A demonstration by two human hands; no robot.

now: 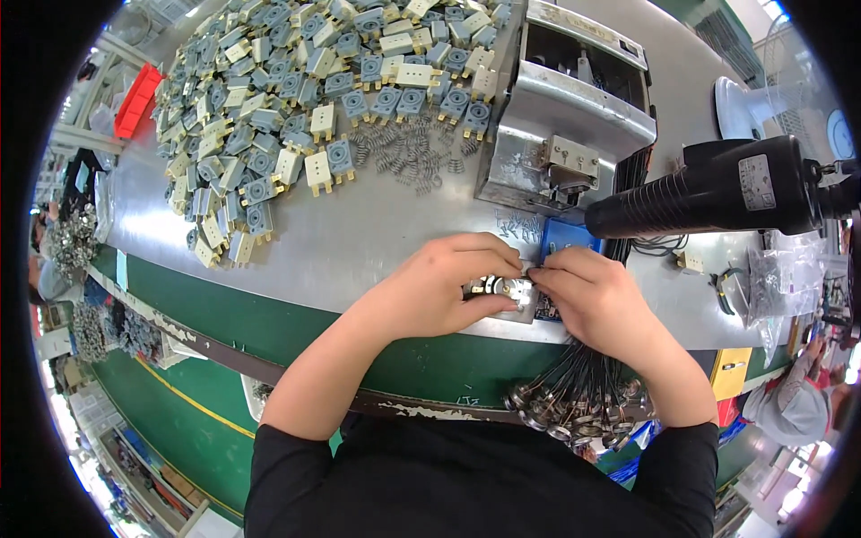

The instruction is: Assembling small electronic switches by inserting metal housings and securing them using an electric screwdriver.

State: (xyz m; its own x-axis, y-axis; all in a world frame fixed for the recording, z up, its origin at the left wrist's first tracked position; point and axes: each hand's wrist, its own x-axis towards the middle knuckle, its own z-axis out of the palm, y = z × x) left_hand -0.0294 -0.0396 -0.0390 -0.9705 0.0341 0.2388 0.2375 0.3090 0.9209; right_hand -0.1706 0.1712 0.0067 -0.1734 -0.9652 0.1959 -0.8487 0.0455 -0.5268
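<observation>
The left hand (pixel 448 285) and the right hand (pixel 592 291) meet low over the worktop (pixel 395 238). The left fingers are bent around a small metal part (pixel 505 289) and hold it between the thumb and the other fingers. This part is shiny, with some black and gold bits on it, and it sits right between the two hands, near the front of the worktop. The right fingers are pinched close together at the right side of the part. I cannot tell if they grip something tiny, because the fingertips hide it.

Just behind the hands is a blue tray (pixel 571 235), and little screws (pixel 516 224) lie beside it on the left. Farther back is a big metal machine (pixel 565 117). A fat black tool (pixel 708 193) sticks in from the right side.

To the left of the machine lie lots of small springs (pixel 408 157). Behind and beside them is a huge heap of gray and cream blocks (pixel 269 99). A bunch of black wires with round metal ends (pixel 583 408) hangs over the front edge, near the right arm.
</observation>
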